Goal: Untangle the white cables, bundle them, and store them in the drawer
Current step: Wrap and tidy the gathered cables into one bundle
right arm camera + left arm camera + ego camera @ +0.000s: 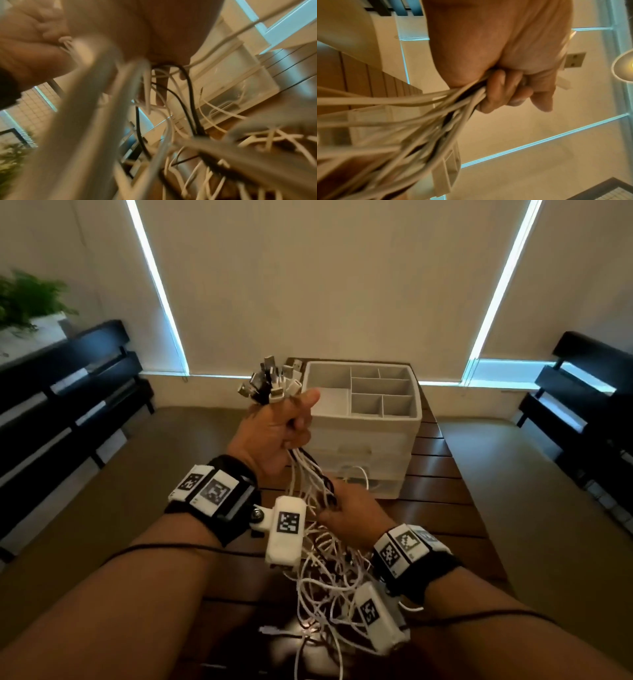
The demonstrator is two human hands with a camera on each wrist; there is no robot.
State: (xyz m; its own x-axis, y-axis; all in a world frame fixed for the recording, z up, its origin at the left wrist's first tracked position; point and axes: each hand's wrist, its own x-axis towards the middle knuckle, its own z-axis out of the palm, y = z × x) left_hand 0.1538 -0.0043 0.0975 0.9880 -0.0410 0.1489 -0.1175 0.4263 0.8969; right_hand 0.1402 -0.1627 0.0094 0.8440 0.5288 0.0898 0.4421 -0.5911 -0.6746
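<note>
My left hand [281, 426] is raised over the table and grips a thick bunch of white cables [308, 474]. Their USB plugs [270, 381] stick up above the fist. The wrist view shows the left hand [505, 88] curled round the cables [419, 108], with one USB plug [573, 60] past the knuckles. Below it, my right hand [346, 508] reaches into the hanging strands. There the right hand [154, 100] has fairly straight fingers threaded between the white cables [171, 128] and a few black ones. The rest of the tangle [329, 583] lies on the table.
A white drawer unit [363, 440] stands at the far end of the slatted wooden table [442, 474], topped by a divided organiser tray [376, 392]. Its lower drawer [356, 477] shows a cable inside. Black benches [68, 392] flank the table, and a plant [27, 299] stands far left.
</note>
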